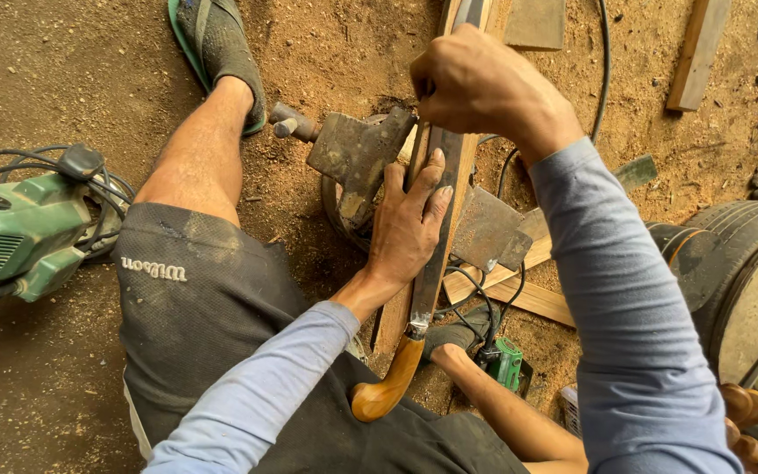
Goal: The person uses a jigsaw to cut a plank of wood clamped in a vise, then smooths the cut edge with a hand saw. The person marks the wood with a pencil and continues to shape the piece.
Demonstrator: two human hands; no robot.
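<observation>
Steel blade (439, 237): long, wooden-handled, clamped in vise (357, 158).
Left hand (407, 230): flat, fingers spread, steadying it.
Right hand (475, 83): fisted around something unclear.
Tip: keep pressure even.

the knife handle (385, 388) is glossy orange-brown wood, its blade (442, 219) dark grey steel. the vise (357, 158) is rusty brown-grey. a power tool (12, 233) is green. sleeves (611, 298) are pale blue-grey, shorts (212, 316) black.

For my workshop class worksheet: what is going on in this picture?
A person sits on a sawdust-covered dirt floor with a long dark metal blade with a curved wooden handle lying lengthwise between their legs. The left hand presses flat on the blade beside a rusty metal vise. The right hand, fisted, grips something at the blade's far end.
</observation>
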